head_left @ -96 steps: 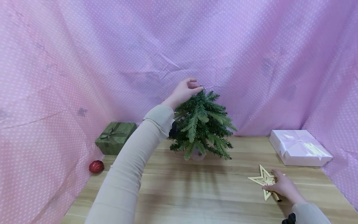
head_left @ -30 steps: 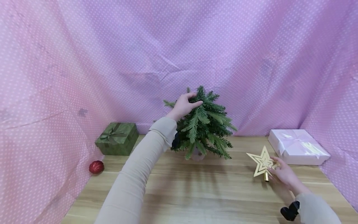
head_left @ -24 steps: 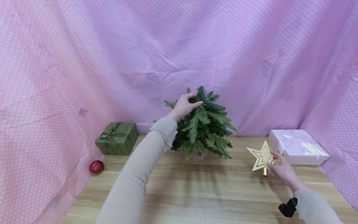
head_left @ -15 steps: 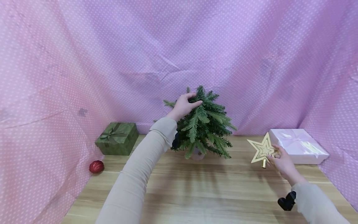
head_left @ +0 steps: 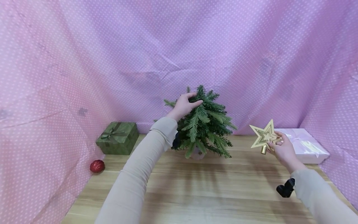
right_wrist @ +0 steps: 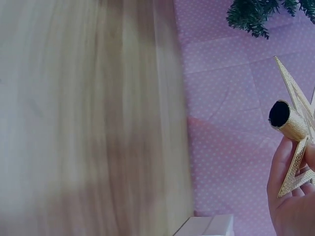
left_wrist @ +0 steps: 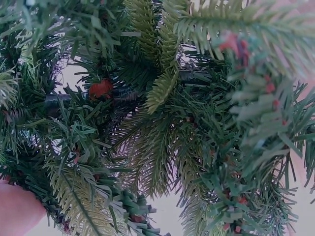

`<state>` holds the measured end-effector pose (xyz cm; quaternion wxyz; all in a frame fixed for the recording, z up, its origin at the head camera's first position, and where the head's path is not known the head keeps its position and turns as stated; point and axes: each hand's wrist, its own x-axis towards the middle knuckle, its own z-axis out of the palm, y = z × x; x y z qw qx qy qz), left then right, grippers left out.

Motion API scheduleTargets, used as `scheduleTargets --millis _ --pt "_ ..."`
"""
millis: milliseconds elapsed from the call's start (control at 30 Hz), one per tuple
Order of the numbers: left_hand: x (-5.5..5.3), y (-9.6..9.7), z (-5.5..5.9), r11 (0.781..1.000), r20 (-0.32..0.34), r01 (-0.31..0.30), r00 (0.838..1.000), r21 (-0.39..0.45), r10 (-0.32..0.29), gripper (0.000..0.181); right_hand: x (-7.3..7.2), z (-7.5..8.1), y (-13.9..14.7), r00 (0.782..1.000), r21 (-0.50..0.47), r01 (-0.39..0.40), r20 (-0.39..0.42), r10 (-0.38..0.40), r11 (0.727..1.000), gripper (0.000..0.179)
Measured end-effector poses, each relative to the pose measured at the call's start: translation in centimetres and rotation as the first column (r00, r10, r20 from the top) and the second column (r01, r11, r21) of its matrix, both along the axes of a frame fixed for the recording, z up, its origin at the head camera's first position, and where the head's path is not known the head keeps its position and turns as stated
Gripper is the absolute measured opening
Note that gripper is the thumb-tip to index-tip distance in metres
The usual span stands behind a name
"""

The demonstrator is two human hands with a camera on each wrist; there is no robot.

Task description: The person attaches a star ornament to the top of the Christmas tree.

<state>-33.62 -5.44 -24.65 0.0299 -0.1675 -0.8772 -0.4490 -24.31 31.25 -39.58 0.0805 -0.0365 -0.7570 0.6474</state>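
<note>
A small artificial Christmas tree (head_left: 207, 124) stands upright at the middle back of the table. My left hand (head_left: 184, 105) holds its upper part from the left, just below the tip. Its thumb lies across the front needles, and branches partly hide the other fingers. In the left wrist view, green branches (left_wrist: 162, 137) fill the picture, with a fingertip at lower left. Off to the right, my right hand (head_left: 285, 152) pinches a gold star tree topper (head_left: 264, 136) by its right side, raised off the table. The topper's hollow socket (right_wrist: 290, 123) shows its dark opening in the right wrist view.
A green gift box (head_left: 117, 138) with a bow sits at the back left, a red ornament ball (head_left: 97, 166) in front of it. Behind my right hand lies a white gift box (head_left: 310, 149). Pink dotted cloth (head_left: 240, 46) encloses the wooden table (head_left: 201, 193) at back and sides.
My left hand has come down from the tree's tip to just below it, then stayed there. My right hand has lifted the star topper from the table and raised it upright.
</note>
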Motion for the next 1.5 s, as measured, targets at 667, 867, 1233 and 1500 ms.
scheduleTargets --millis 667,867,1233,1500 --pt "0.7 0.5 -0.5 0.999 0.025 -0.032 0.999 0.011 0.031 0.057 -2.9 5.1 -0.6 0.998 0.115 0.027 -0.061 -0.02 0.993 0.07" --pt "0.9 0.5 -0.5 0.999 0.014 -0.033 0.999 0.012 0.033 0.057 -3.8 6.2 -1.6 0.997 0.196 0.058 -0.063 -0.046 0.979 0.068" --pt "0.6 0.2 -0.7 1.0 0.005 -0.008 1.0 0.028 0.008 0.057 -4.5 8.3 -3.7 0.989 -0.001 0.035 -0.144 -0.034 0.999 0.064" --pt "0.1 -0.1 -0.8 1.0 -0.012 0.0 1.0 0.03 0.001 0.057 -5.2 10.3 -5.3 0.989 0.079 0.048 -0.142 -0.036 0.996 0.065"
